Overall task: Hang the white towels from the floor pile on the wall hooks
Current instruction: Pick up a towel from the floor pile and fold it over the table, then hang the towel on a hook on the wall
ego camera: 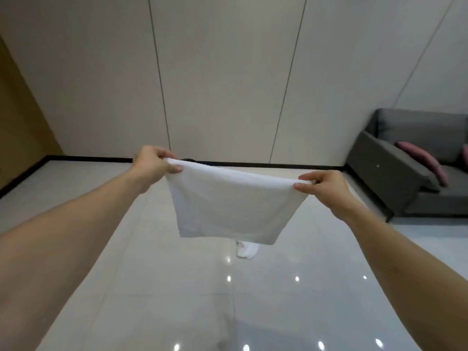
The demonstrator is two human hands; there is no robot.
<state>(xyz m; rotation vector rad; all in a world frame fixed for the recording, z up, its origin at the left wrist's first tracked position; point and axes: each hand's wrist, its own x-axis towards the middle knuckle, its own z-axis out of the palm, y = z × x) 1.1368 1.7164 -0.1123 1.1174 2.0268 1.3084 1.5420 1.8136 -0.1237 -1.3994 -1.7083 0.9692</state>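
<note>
Pale panelled wall (228,72) ahead, glossy tiled floor (152,274) below, grey sofa (415,168) with pink cushion (423,160) at right. White towel (235,206) stretched in mid-air, top corners pinched by left hand (152,163) and right hand (326,188). More white cloth (247,250) on floor behind.

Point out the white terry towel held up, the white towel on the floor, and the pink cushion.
white terry towel (233,198), head view, middle of hanging cloth.
white towel on the glossy floor (247,250), head view, visible bunched part.
pink cushion (423,158), head view, upper face.
</note>
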